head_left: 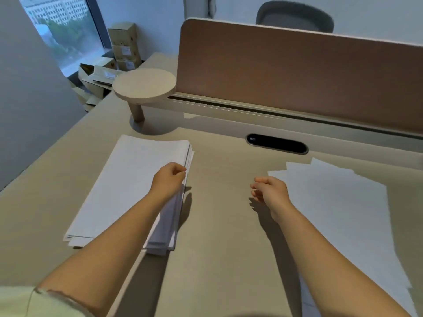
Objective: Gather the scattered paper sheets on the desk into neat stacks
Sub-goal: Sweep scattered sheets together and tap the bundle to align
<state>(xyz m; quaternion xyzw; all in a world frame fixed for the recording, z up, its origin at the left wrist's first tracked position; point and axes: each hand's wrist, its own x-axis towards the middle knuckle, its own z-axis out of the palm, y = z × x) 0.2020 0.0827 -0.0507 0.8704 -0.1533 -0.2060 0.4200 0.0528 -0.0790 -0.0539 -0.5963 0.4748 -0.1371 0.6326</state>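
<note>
Where the view looks down from head height, the beige counter [217,225] fills most of the field. Behind it, from 11 to 2 o'clock, stands a brown divider panel [297,76], with the back of a grey chair [295,17] rising above its top edge at 1 o'clock. At 10 o'clock, off the counter's corner and below a window [64,26], lies a heap of cardboard boxes [123,49]; they carry pale labels, too blurred to read.

White paper lies in two groups. The left stack [128,186], at 9 o'clock, is thick and roughly squared, though its sheet edges step out along the right side and at the near corners. The right sheets [343,207], at 3 o'clock, are thinner and fanned, with corners splayed at the far end. All sheets appear blank.

A round raised shelf [145,84] on a short post stands at 11 o'clock, just beyond the left stack. A dark oval cable port [277,144] is set into the counter at 1 o'clock; a small mark at its left end is unreadable.

The left hand [169,179] hovers over the right edge of the left stack, fingers loosely curled, grasping nothing. The right hand [269,189] hangs just left of the right sheets, fingers relaxed and slightly bent, likewise released.
</note>
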